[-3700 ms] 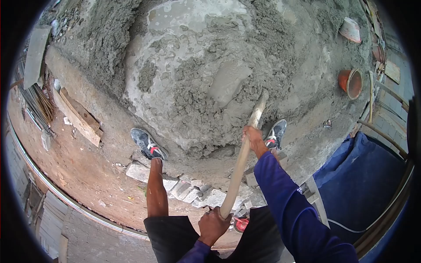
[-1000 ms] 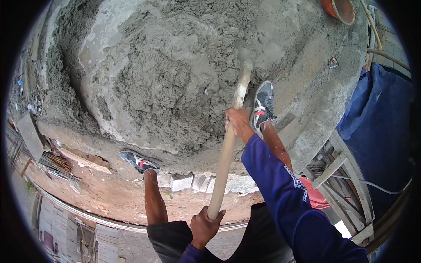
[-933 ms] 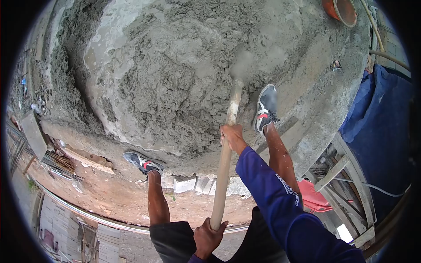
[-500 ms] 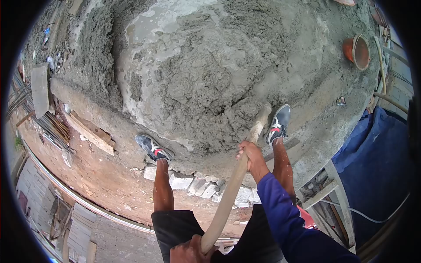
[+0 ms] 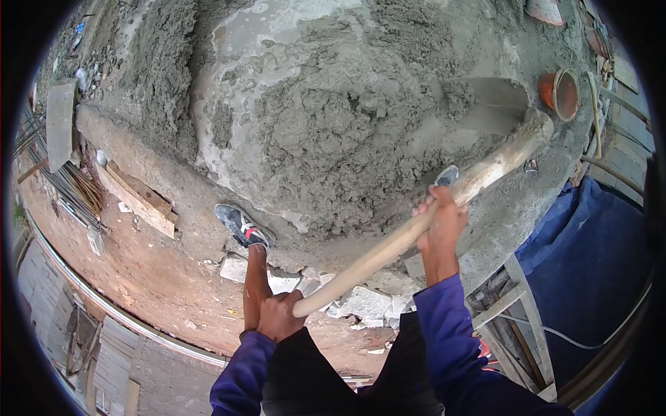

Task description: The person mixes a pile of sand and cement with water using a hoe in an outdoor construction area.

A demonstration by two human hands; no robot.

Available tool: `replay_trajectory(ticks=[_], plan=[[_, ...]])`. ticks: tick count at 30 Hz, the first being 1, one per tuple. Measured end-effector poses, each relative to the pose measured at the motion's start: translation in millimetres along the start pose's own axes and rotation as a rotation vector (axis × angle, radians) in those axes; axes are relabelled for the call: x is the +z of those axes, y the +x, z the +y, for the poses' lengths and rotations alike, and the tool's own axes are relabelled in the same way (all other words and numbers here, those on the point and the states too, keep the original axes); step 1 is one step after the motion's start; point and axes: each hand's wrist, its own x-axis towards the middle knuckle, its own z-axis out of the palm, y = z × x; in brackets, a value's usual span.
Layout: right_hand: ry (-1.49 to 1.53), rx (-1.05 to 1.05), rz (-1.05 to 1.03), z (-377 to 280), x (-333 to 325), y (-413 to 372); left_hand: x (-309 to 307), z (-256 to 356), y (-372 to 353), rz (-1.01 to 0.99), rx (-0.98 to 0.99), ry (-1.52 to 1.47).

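Both hands grip a long wooden hoe handle (image 5: 388, 251). My left hand (image 5: 279, 315) is closed round its near end, just above my knee. My right hand (image 5: 440, 220) holds it further up, near my right shoe (image 5: 447, 175). The cement-caked blade (image 5: 489, 107) is lifted over the right side of a big heap of wet grey mortar (image 5: 333, 118). My left shoe (image 5: 241, 224) stands on the heap's near rim. Both arms wear blue sleeves.
An orange bucket (image 5: 558, 92) stands at the far right of the mortar. Broken white blocks (image 5: 361, 301) line the near edge. A wooden plank (image 5: 139, 200) and steel bars (image 5: 73, 187) lie at left on red earth. A blue tarp (image 5: 590, 256) and timber frame (image 5: 520, 312) are at right.
The hoe blade has come up out of the mortar and swung to the right. My left hand rose into view on the handle's end; my right hand shifted right.
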Motion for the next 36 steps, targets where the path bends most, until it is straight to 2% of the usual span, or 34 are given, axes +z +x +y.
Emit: replay_trajectory(ticks=[2, 4, 6, 8, 10, 11, 12, 14, 16, 18, 20, 22, 24, 26, 28, 30, 32, 34, 36], plan=[[-0.167, -0.200, 0.038, -33.0, -12.2, 70.8, 63.5, 60.4, 49.3, -0.013, 0.048, -0.180], [-0.308, -0.248, -0.010, -39.5, -19.0, 144.1, 104.7, 98.7, 89.6, -0.012, -0.016, -0.297], [-0.438, -0.154, 0.031, -5.2, -16.6, 188.9, 114.7, 107.9, 96.8, -0.052, -0.187, -0.327], [-0.497, 0.096, -0.006, 90.1, -33.0, 194.1, 115.4, 75.6, 54.6, -0.064, -0.329, -0.341], [-0.507, 0.354, 0.087, 213.4, -50.2, 142.4, 96.9, 57.6, -23.8, -0.134, -0.517, -0.191], [-0.519, 0.374, 0.043, 282.7, -79.0, 121.4, 91.8, 65.3, -55.1, -0.161, -0.605, -0.201], [-0.627, 0.493, 0.029, 303.1, -87.7, 86.8, 80.4, 78.3, -81.2, -0.194, -0.700, -0.210], [-0.457, 0.685, -0.086, 301.7, -90.5, 71.2, 70.0, 106.2, -87.3, -0.165, -0.755, -0.128], [-0.454, 0.709, -0.146, 301.0, -101.0, 82.7, 55.6, 129.6, -78.8, -0.145, -0.704, -0.108], [-0.455, 0.700, -0.202, 273.6, -94.6, 91.9, 33.6, 152.7, -69.9, -0.141, -0.626, -0.072], [-0.508, 0.759, -0.131, 243.5, -86.1, 73.6, 7.8, 171.4, -84.0, -0.116, -0.617, -0.045], [-0.421, 0.741, -0.140, 219.6, -89.0, 47.9, -22.6, 174.9, -106.7, -0.052, -0.444, 0.036], [-0.365, 0.743, -0.067, 191.8, -78.5, 9.8, -80.5, 174.7, -116.4, -0.058, -0.403, -0.086], [-0.244, 0.720, -0.022, 177.8, -73.4, -33.7, -115.1, 132.9, -156.2, -0.131, -0.367, 0.023], [-0.161, 0.675, -0.031, 173.1, -51.8, -86.8, -140.2, 34.1, -185.4, -0.192, -0.204, 0.052], [0.042, 0.663, 0.027, 176.4, -13.7, -128.9, -162.3, -51.7, -180.2, -0.131, -0.151, 0.189], [0.045, 0.596, 0.024, 179.8, 18.8, -150.4, -168.1, -134.1, -158.0, -0.085, -0.103, 0.374], [0.049, 0.522, 0.017, 163.5, 41.0, -158.0, -165.2, -178.7, -133.8, -0.081, -0.139, 0.394], [0.053, 0.368, -0.062, 122.2, 43.4, -186.9, -156.7, -182.1, -115.1, -0.062, -0.077, 0.380]])
